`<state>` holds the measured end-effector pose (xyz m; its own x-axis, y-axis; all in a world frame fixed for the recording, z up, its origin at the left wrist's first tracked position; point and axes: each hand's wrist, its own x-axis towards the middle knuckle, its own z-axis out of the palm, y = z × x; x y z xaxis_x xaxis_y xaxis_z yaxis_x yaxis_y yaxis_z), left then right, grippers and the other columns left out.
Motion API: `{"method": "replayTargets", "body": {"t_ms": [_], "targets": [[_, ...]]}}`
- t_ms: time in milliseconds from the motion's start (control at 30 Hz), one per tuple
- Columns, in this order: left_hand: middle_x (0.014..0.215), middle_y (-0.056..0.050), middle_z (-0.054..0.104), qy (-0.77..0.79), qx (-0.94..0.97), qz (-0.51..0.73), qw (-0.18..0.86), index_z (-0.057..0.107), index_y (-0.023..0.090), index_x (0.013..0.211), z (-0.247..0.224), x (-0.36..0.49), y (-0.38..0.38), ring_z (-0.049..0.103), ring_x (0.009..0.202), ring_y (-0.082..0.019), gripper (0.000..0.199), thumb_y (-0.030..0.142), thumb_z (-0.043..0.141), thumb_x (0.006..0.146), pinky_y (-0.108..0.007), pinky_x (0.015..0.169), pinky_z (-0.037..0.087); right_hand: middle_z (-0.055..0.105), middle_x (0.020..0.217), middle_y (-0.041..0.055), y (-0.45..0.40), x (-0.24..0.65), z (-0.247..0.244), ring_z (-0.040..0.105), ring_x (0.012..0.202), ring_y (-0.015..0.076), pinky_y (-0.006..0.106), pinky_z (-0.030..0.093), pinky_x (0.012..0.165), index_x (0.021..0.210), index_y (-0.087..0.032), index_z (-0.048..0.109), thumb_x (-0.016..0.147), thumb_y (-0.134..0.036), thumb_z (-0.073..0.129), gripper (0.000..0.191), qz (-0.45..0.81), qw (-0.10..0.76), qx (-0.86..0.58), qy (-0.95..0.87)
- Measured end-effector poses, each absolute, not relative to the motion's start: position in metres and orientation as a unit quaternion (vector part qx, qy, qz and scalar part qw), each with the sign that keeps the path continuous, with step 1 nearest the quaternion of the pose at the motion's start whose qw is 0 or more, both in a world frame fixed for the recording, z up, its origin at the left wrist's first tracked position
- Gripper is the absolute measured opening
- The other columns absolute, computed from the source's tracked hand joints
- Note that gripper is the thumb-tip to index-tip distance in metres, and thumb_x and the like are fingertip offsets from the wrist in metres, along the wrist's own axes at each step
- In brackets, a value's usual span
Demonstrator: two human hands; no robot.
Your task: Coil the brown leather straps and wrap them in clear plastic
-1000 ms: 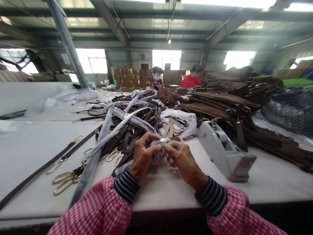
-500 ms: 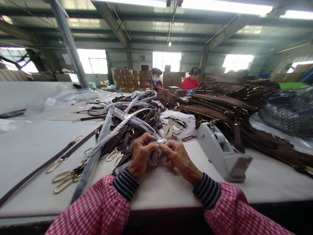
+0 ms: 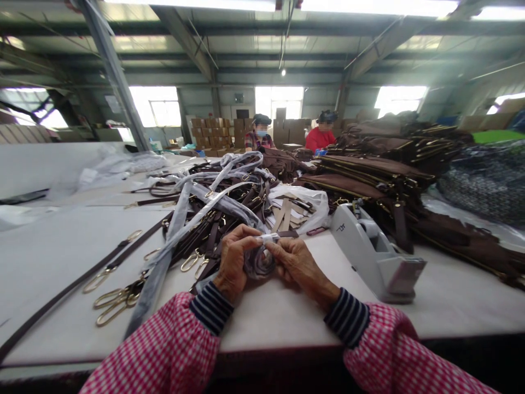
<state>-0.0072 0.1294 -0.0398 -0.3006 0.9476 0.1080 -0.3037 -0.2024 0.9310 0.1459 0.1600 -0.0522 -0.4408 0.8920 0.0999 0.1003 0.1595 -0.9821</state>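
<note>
A rolled-up strap in clear plastic wrap (image 3: 260, 262) is between my two hands, just above the white table (image 3: 287, 314). My left hand (image 3: 237, 260) is closed on its left side, with thumb and forefinger at the upper edge. From the right, my right hand (image 3: 301, 268) pinches the roll near a shiny clear band at its top. A short dark strap end sticks out to the right above my right fingers. Behind my hands lies a heap of dark brown straps (image 3: 209, 230) with gold clips, some in plastic sleeves.
A grey tape dispenser (image 3: 369, 257) stands to the right of my hands. Brown bags with gold zips (image 3: 369, 175) are piled behind it. A plastic bag with beige strips (image 3: 320, 205) lies ahead. Two people (image 3: 259, 134) sit across the table, before stacked cartons (image 3: 209, 131).
The roll's coiled face now shows more fully between my hands. Both hands stay in nearly the same place, still holding it.
</note>
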Motion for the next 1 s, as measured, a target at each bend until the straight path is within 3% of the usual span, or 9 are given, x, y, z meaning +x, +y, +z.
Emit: {"method": "replayTargets", "body": {"t_ms": [200,367,467,533,567,667,733,1000], "targets": [[0.062,0.004,0.062,0.428,0.343,0.689,0.473,0.066,0.016,0.072,-0.039,-0.007,0.131,0.053,0.052,-0.01,0.018,0.023,0.075,0.058,-0.021,0.048,0.043,0.055,0.047,-0.0057,0.159,0.15,-0.054,0.04,0.033,0.0082,0.02,0.024,0.033,0.068,-0.022,0.053,0.093,-0.057,0.062,0.045,0.499,0.348,-0.376,-0.699],[0.061,0.004,0.064,0.428,0.314,0.692,0.489,0.062,0.018,0.071,-0.038,-0.007,0.135,0.055,0.048,-0.012,0.019,0.025,0.074,0.058,-0.024,0.046,0.047,0.057,0.059,-0.0028,0.152,0.165,-0.037,0.051,0.056,0.0131,0.026,0.036,0.055,0.064,-0.021,0.053,0.091,-0.039,0.071,0.037,0.311,0.386,-0.384,-0.779],[0.06,0.004,0.064,0.433,0.31,0.687,0.495,0.063,0.017,0.07,-0.039,-0.006,0.135,0.056,0.047,-0.012,0.019,0.024,0.074,0.057,-0.024,0.045,0.048,0.065,0.076,-0.0001,0.154,0.172,-0.014,0.057,0.068,0.016,0.029,0.041,0.065,0.082,-0.021,0.065,0.096,-0.03,0.068,0.017,0.167,0.398,-0.353,-0.83],[0.058,0.004,0.063,0.435,0.317,0.682,0.495,0.063,0.017,0.07,-0.038,-0.006,0.134,0.055,0.046,-0.012,0.018,0.024,0.075,0.057,-0.023,0.045,0.047,0.069,0.094,0.0029,0.159,0.172,0.001,0.062,0.081,0.0175,0.029,0.043,0.072,0.098,-0.021,0.069,0.097,-0.025,0.067,0.004,0.102,0.358,-0.311,-0.874],[0.058,0.004,0.064,0.436,0.321,0.679,0.496,0.063,0.017,0.069,-0.038,-0.005,0.134,0.056,0.045,-0.012,0.018,0.024,0.075,0.057,-0.023,0.045,0.047,0.069,0.101,0.0038,0.162,0.17,0.007,0.064,0.086,0.018,0.029,0.043,0.075,0.104,-0.021,0.07,0.097,-0.024,0.067,0.007,0.079,0.321,-0.292,-0.898],[0.056,0.002,0.065,0.438,0.334,0.668,0.499,0.063,0.017,0.07,-0.037,-0.005,0.132,0.057,0.044,-0.014,0.017,0.025,0.074,0.059,-0.025,0.045,0.047,0.07,0.104,0.0036,0.173,0.161,0.015,0.066,0.09,0.0181,0.028,0.041,0.073,0.11,-0.021,0.07,0.095,-0.022,0.071,0.015,0.024,0.196,-0.27,-0.942],[0.056,0.002,0.065,0.44,0.34,0.662,0.502,0.063,0.017,0.071,-0.037,-0.006,0.132,0.057,0.044,-0.014,0.017,0.025,0.073,0.059,-0.026,0.045,0.047,0.071,0.101,0.0036,0.177,0.154,0.013,0.067,0.085,0.0179,0.028,0.038,0.068,0.107,-0.019,0.07,0.095,-0.023,0.071,0.013,-0.018,0.16,-0.28,-0.946],[0.063,0.003,0.061,0.468,0.398,0.635,0.469,0.063,0.017,0.072,-0.041,-0.005,0.132,0.053,0.054,-0.013,0.014,0.027,0.07,0.065,-0.023,0.05,0.042,0.068,0.097,0.0098,0.169,0.145,-0.025,0.064,0.079,0.0204,0.031,0.033,0.059,0.1,-0.015,0.064,0.098,-0.016,0.055,0.009,-0.121,0.214,-0.296,-0.923]]}}
